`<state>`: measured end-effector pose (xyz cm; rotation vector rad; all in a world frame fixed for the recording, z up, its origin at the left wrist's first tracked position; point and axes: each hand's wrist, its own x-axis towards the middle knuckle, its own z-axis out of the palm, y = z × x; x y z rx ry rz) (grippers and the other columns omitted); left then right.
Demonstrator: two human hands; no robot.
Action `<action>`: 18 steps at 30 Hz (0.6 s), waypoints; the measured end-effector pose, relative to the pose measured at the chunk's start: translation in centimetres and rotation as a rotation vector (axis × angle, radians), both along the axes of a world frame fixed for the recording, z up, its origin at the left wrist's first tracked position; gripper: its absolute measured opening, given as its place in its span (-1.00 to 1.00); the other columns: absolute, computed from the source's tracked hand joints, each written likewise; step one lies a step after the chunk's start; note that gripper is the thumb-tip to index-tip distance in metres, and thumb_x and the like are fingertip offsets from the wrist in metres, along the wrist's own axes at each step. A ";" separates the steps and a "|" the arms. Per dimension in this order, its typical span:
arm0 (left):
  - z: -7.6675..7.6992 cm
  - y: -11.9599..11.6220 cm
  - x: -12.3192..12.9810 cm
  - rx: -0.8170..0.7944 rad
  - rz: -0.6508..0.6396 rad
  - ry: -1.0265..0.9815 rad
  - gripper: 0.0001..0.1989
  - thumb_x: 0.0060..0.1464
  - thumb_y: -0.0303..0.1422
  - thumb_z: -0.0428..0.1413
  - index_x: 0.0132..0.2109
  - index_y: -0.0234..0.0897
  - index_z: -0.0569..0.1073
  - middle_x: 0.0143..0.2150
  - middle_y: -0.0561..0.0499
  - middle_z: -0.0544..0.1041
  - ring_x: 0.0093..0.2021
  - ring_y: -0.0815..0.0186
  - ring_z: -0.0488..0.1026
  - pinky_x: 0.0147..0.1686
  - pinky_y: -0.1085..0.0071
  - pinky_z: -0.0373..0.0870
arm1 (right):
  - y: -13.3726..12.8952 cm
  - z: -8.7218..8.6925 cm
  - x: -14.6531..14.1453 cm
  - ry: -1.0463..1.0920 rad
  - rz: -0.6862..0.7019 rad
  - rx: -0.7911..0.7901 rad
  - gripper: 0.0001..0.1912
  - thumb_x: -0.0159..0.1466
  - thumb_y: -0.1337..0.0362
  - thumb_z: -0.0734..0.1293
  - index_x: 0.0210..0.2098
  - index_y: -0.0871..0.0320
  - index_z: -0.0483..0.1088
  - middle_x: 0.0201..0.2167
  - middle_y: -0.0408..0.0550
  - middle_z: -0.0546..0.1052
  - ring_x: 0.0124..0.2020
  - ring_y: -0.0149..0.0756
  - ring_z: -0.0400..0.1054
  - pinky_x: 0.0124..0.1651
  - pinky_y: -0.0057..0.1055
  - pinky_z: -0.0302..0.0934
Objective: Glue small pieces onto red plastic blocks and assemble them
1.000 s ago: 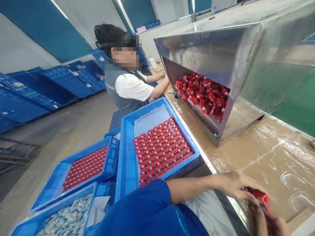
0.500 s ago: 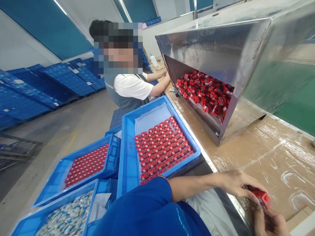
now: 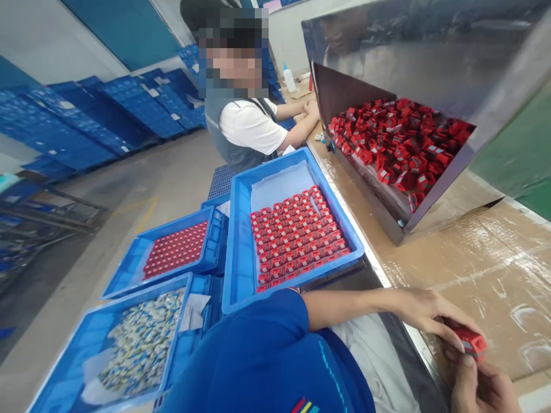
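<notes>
At the lower right, my left hand [image 3: 434, 315] holds a small red block [image 3: 472, 343] between thumb and fingers. My right hand [image 3: 484, 384] meets it from below, its thumb and fingers pressed at the block's lower side. Both hands are over the front edge of the brown-covered table [image 3: 465, 264]. Rows of similar red blocks [image 3: 297, 235] stand in a blue tray [image 3: 241, 229] left of the table. A loose heap of red blocks [image 3: 400, 143] lies inside the metal bin [image 3: 434, 69] beyond my hands.
Another person in a white-sleeved top [image 3: 253, 126] sits at the table's far side. Two more blue trays are at the lower left, one with red blocks [image 3: 176, 249], one with small white-and-blue parts [image 3: 144, 338]. A white bottle [image 3: 289, 79] stands far back.
The view has shifted, so the trays and metal bin sit differently in the frame. Both hands stay together at the red block.
</notes>
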<state>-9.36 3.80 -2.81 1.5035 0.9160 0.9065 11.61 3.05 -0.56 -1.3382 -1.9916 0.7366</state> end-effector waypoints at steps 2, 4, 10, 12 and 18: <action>0.0 0.1 0.0 -0.053 -0.006 -0.015 -0.31 0.18 0.04 0.25 0.26 -0.39 0.52 0.22 -0.14 0.54 0.30 0.06 0.46 0.33 0.33 0.28 | 0.0 0.0 0.3 -0.061 -0.019 -0.026 -0.71 0.26 -0.14 0.33 -0.35 -0.11 0.41 -0.53 -0.04 0.61 -0.54 0.02 0.53 -0.53 -0.16 0.37; -0.1 0.1 -0.1 -0.047 -0.013 -0.024 -0.29 0.16 0.02 0.28 0.27 -0.43 0.51 0.22 -0.17 0.54 0.29 0.06 0.46 0.33 0.34 0.29 | -0.2 0.0 0.3 -0.069 -0.044 -0.048 -0.67 0.25 -0.19 0.31 -0.39 -0.11 0.39 -0.56 -0.03 0.58 -0.54 0.05 0.51 -0.51 -0.13 0.33; -0.2 -0.2 -0.2 0.004 -0.006 -0.048 -0.24 0.16 0.00 0.29 0.25 -0.60 0.50 0.14 -0.25 0.58 0.25 0.06 0.50 0.30 0.36 0.31 | -0.5 -0.2 0.3 -0.003 -0.015 -0.034 -0.52 0.24 -0.32 0.29 -0.41 -0.05 0.41 -0.53 0.03 0.61 -0.52 0.04 0.51 -0.45 -0.14 0.30; 0.2 -0.3 -0.3 -0.027 0.001 -0.054 -0.31 0.18 -0.05 0.29 0.22 -0.56 0.53 0.12 -0.23 0.59 0.25 0.07 0.50 0.30 0.37 0.31 | -0.6 -0.2 0.3 -0.030 -0.001 -0.026 -0.45 0.26 -0.35 0.27 -0.41 0.00 0.42 -0.58 0.01 0.57 -0.58 -0.04 0.47 -0.49 -0.20 0.28; 2.0 -0.6 -0.5 -0.108 0.009 -0.047 -0.45 0.13 -0.02 0.33 0.09 -0.36 0.64 0.08 -0.11 0.63 0.26 0.08 0.50 0.29 0.32 0.35 | -0.9 0.1 0.1 -0.056 0.016 0.071 -0.40 0.33 -0.33 0.23 -0.46 0.05 0.42 -0.66 -0.07 0.49 -0.67 -0.23 0.36 -0.55 -0.33 0.20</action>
